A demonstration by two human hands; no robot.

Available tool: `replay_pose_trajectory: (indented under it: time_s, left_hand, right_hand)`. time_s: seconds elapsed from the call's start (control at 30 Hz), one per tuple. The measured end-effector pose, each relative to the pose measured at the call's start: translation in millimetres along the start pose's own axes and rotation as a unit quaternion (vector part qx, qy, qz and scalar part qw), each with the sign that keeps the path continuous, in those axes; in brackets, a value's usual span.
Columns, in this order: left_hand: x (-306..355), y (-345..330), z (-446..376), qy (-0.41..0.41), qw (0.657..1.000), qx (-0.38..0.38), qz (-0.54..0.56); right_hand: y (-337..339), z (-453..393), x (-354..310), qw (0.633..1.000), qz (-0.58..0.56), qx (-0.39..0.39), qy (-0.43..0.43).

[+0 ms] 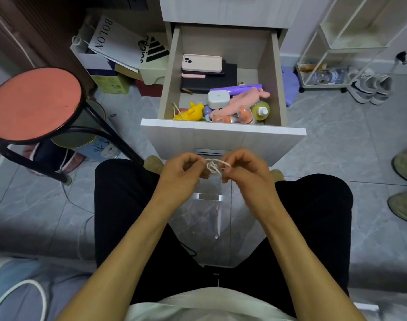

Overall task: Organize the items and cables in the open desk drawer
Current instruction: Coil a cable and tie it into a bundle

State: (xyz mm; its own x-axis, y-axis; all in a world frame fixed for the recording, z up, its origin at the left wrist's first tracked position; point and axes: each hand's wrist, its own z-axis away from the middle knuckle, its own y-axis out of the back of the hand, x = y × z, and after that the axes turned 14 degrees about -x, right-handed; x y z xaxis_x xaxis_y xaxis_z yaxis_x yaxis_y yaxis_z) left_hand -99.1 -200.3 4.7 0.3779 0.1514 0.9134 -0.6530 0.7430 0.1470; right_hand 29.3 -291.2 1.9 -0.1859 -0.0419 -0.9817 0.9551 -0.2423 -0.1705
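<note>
While held in front of the drawer, between the knees and clear of any surface:

Left hand: fingers curled, tips pinching one side of the cord bundle.

Cord: thin, off-white, round in section, looped into a small loose knot or coil between both hands. Judged very light, limp, no stiffness; likely to spring loose or tangle unless pinched at the crossing of the loops. Best held at the wound middle, not by a free end.

Right hand: fingers curled, pinching the other side of the bundle, a loop passing over the fingertips.

Drawer contents, left to right:
- Yellow toy: moulded plastic, smooth, spiky outline, rigid.
- Phone in pink case: matte, rounded corners, stacked on dark flat cases; slippery, somewhat fragile.
- White box: small, glossy, rounded.
- Pink soft item: limp, rubbery or fabric, cannot tell which.
- Green bottle: white cap, lying tilted; hard, rolls easily.
</note>
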Motion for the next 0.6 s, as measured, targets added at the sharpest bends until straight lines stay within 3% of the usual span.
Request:
replay_pose_trajectory:
  time_s: [0.1, 0.23, 0.5, 0.6]
  left_hand:
    - [-4.0, -2.4, 0.4, -0.013, 0.999, 0.004, -0.035]
    - [-12.4, -5.4, 5.8, -0.038, 0.997, 0.006, -0.073]
    - [-10.3, -7.0, 3.8, -0.029, 0.994, 0.04, -0.101]
    - [-10.9, -7.3, 4.0, -0.034, 0.989, 0.043, -0.135]
  right_hand:
    - [2.8, -0.3, 2.0, 0.997, 0.007, -0.047, -0.061]
    - [5.8, -5.0, 7.8, 0.955, 0.264, -0.042, -0.129]
    - [6.8, 0.0, 23.0, 0.936, 0.351, -0.01, 0.033]
    - [2.6, 2.3, 30.7, 0.919, 0.39, 0.007, 0.052]
